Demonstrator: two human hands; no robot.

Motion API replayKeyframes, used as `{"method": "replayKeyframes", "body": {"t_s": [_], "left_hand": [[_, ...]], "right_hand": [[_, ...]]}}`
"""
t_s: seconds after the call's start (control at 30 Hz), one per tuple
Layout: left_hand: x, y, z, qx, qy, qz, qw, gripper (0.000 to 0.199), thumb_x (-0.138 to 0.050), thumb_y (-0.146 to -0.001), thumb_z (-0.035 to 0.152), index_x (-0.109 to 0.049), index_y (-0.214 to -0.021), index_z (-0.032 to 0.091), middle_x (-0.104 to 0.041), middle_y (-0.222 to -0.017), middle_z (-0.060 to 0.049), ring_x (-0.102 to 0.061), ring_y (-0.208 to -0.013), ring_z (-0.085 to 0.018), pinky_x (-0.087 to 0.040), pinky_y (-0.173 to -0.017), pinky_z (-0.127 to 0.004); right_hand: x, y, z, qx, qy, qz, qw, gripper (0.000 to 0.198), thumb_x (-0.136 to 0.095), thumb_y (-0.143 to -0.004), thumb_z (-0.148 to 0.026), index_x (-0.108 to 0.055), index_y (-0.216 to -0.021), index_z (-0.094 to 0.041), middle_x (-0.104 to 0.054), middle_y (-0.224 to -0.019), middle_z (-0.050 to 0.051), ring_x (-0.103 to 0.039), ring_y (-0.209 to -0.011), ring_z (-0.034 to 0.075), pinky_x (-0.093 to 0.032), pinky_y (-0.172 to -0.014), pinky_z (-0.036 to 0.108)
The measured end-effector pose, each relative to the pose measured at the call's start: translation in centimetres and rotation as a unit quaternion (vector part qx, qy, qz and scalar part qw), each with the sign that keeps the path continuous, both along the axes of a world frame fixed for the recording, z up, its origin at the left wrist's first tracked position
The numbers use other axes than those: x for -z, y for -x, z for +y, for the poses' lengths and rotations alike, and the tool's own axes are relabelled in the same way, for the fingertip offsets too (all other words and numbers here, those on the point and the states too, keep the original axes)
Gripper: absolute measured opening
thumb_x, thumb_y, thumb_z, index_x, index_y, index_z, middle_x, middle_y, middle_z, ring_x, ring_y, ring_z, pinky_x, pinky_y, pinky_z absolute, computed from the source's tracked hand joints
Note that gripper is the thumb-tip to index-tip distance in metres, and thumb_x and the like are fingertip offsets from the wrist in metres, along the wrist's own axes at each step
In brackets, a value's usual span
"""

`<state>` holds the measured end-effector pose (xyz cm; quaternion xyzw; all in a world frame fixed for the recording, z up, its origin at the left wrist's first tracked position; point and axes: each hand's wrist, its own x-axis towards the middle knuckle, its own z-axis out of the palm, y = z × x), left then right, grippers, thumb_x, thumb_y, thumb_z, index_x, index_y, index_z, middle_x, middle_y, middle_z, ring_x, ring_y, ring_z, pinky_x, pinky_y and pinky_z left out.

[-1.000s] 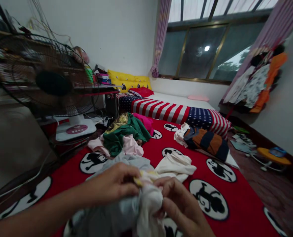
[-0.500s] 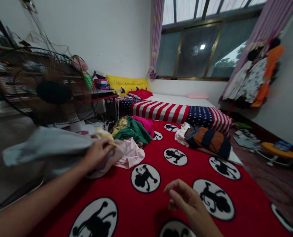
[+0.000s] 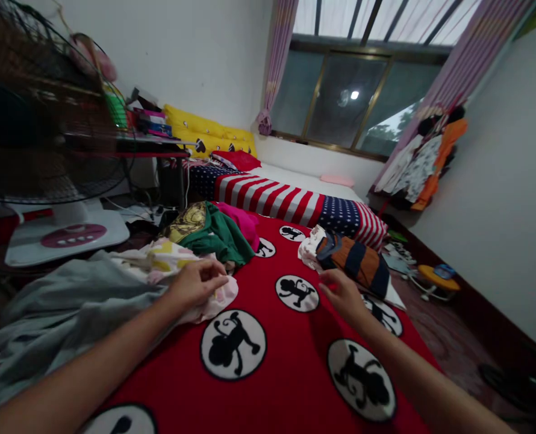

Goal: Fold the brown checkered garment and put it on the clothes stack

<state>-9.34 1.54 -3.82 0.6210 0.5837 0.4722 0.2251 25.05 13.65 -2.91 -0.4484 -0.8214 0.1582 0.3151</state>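
My left hand (image 3: 199, 282) hovers over or touches the edge of a pale pink and white garment with yellow patches (image 3: 162, 258); its fingers are loosely curled, thumb apart, and no cloth shows between them. Beside that forearm, a crumpled grey-blue cloth (image 3: 91, 295) spreads over the left side of the bed. Over the red sheet with monkey prints (image 3: 286, 355), my right hand (image 3: 344, 294) is open and holds nothing. Just beyond it lies a folded brown and navy striped garment (image 3: 356, 259), with a white crumpled cloth (image 3: 312, 246) at its left end.
Green cloth (image 3: 218, 235) and magenta cloth (image 3: 241, 224) lie piled at the bed's far left. A fan (image 3: 69, 232) stands at the left beside a desk (image 3: 159, 144). Behind is another bed with a striped, starred cover (image 3: 268, 196). A stool (image 3: 433, 277) stands at right.
The grey-blue cloth has come down from the air onto the bed's left side. My left hand has let go of the cloth; my right hand has moved forward towards the folded striped garment. The view has turned.
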Motion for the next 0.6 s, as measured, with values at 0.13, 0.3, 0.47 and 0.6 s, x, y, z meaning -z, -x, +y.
{"method": "replayKeyframes", "body": {"t_s": [0.13, 0.3, 0.47, 0.6], "left_hand": [[3.3, -2.5, -0.1, 0.021, -0.069, 0.096, 0.993, 0.008, -0.058, -0.077, 0.019, -0.061, -0.07, 0.018, -0.064, -0.075, -0.001, -0.057, -0.071, -0.014, -0.042, -0.069, -0.025], [3.0, -2.7, -0.5, 0.022, -0.074, 0.115, 0.99, 0.008, -0.057, -0.081, 0.016, -0.06, -0.073, 0.018, -0.063, -0.077, 0.0, -0.056, -0.072, -0.013, -0.04, -0.069, -0.024], [3.2, -2.5, -0.7, 0.011, -0.092, 0.114, 0.989, 0.011, -0.054, -0.085, 0.021, -0.061, -0.078, 0.018, -0.064, -0.08, -0.002, -0.057, -0.072, -0.014, -0.041, -0.07, -0.024], [2.5, -3.3, -1.0, -0.026, -0.11, 0.1, 0.989, 0.014, -0.052, -0.088, 0.025, -0.063, -0.09, 0.017, -0.065, -0.084, -0.004, -0.057, -0.073, -0.015, -0.042, -0.072, -0.026]], "right_hand": [[-0.9, -3.3, 8.3, 0.208, -0.035, -0.062, 0.976, 0.017, -0.056, -0.075, -0.023, -0.061, -0.09, -0.017, -0.06, -0.108, 0.012, -0.058, -0.1, 0.024, -0.044, -0.087, 0.034], [-1.5, -5.0, 11.1, 0.28, 0.046, -0.078, 0.956, 0.008, -0.064, -0.067, -0.021, -0.058, -0.064, -0.017, -0.062, -0.072, 0.011, -0.061, -0.076, 0.026, -0.044, -0.069, 0.035], [-4.2, -3.6, 5.9, 0.161, 0.088, 0.048, 0.982, 0.023, -0.064, -0.072, -0.04, -0.055, -0.071, -0.02, -0.054, -0.058, -0.002, -0.049, -0.054, 0.014, -0.038, -0.054, 0.026], [-5.0, -2.8, -2.0, -0.081, 0.188, 0.028, 0.978, 0.021, -0.07, -0.066, -0.035, -0.055, -0.062, -0.02, -0.051, -0.055, -0.004, -0.044, -0.052, 0.01, -0.033, -0.051, 0.022]]}}
